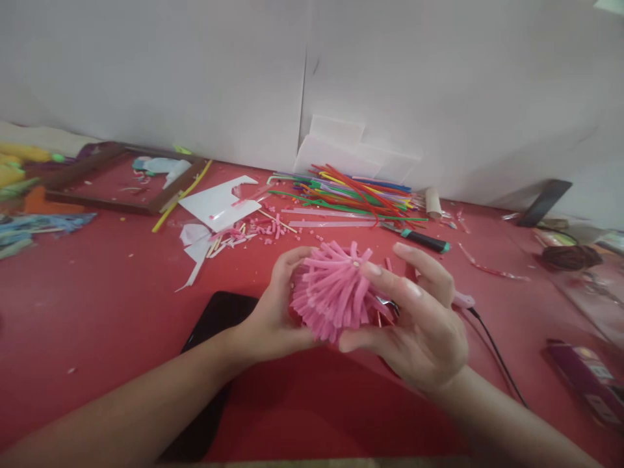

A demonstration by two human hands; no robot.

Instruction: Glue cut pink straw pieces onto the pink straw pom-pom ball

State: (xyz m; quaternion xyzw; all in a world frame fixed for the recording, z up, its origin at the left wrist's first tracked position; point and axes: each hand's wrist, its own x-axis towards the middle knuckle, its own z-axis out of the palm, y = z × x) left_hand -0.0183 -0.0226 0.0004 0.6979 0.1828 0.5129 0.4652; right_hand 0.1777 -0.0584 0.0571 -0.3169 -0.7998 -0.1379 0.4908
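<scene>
The pink pom-pom [336, 296] was in between the two hands, and it looked to be up off the red bench [131, 279], near the middle of the front edge. It was close to a ball, so it had no clear long way to it. Its strips came out from a small pale spot [355, 264] on top and hung down around it.

The left hand [277, 312] had hold of the ball from the left, with the thumb low in front and the fingers round the far side. The right hand [424, 318] was on the other side, half spread. Its pointing finger was on the pale spot or just by it, and its thumb was low, by the bottom strips. I could not tell if they squeezed or only touched. So the pale spot was nearer to the right hand, and the fat side sat in the left one.

A black slab [219, 312] ran from beside the left hand to the front edge. A pile of pipe cleaners [351, 192] lay by the back edge, with a utility knife [424, 239] near its right end.
</scene>
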